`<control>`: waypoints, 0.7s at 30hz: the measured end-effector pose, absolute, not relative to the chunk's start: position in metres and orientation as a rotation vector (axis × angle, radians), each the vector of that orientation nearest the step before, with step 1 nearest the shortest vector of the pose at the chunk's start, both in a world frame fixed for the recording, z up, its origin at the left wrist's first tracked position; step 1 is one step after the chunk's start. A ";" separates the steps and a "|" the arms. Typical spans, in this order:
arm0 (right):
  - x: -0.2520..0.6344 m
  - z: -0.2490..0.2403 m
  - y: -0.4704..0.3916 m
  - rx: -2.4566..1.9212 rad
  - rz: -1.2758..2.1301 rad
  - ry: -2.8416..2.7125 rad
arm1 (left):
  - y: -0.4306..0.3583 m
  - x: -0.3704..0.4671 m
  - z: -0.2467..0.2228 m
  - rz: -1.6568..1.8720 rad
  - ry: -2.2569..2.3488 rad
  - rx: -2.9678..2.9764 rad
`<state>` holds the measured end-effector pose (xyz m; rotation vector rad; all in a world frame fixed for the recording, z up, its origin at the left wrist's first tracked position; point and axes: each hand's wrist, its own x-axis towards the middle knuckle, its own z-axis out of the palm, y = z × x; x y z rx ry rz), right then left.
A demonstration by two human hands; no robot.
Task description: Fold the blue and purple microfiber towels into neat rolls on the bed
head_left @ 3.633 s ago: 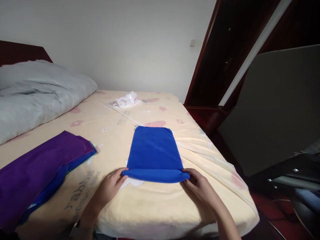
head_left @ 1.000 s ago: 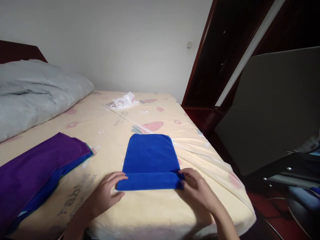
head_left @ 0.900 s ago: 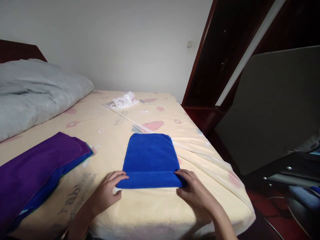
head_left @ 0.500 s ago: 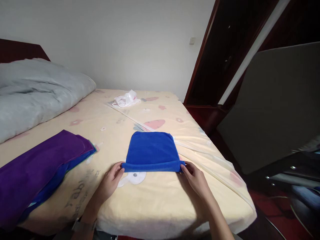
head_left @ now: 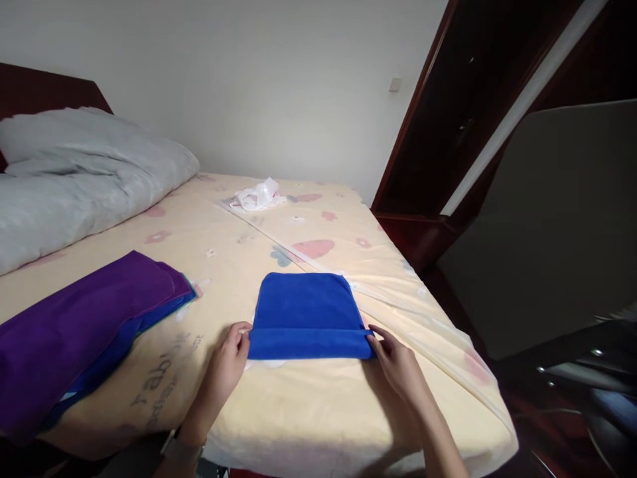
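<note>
A blue towel [head_left: 307, 302] lies on the bed in front of me, its near edge turned over into a flat band across its width. At the left end of that band, my left hand [head_left: 233, 352] pinches the cloth between thumb and fingers. My right hand [head_left: 395, 355] grips the opposite end in the same way. Parts of the fingertips are hidden by the cloth. To the left, a purple cloth [head_left: 94, 312] lies spread over more blue cloth [head_left: 112, 355].
The bed [head_left: 298, 405] has a cream sheet with carrot and flower prints. A crumpled white plastic bag [head_left: 259, 195] lies near the wall. A grey quilt [head_left: 89, 179] is heaped at the left. Beyond the bed's right edge stands a dark grey panel [head_left: 557, 226].
The rolled near edge of the towel now lies as a wider, flatter band. Both hands have stayed at its ends. The view has shifted slightly.
</note>
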<state>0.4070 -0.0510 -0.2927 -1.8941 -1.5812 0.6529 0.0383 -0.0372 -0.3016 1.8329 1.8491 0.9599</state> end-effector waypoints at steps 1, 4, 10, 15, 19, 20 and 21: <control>0.407 -0.291 -0.054 -1.936 0.637 -1.597 | -0.040 0.037 -0.300 0.907 1.885 1.884; 0.403 -0.287 -0.059 -2.016 0.579 -1.613 | -0.046 0.034 -0.296 0.808 2.010 1.995; 0.402 -0.295 -0.053 -1.959 0.616 -1.405 | -0.052 0.043 -0.285 0.568 2.098 1.925; 0.406 -0.307 -0.047 -1.819 0.788 -1.278 | -0.053 0.050 -0.284 0.703 1.975 1.938; 0.405 -0.307 -0.046 -1.718 0.881 -1.217 | -0.049 0.048 -0.289 0.946 1.804 1.717; 0.404 -0.305 -0.046 -1.736 0.874 -1.224 | -0.048 0.048 -0.292 1.015 1.754 1.668; 0.403 -0.303 -0.046 -1.773 0.861 -1.240 | -0.045 0.048 -0.295 1.083 1.702 1.621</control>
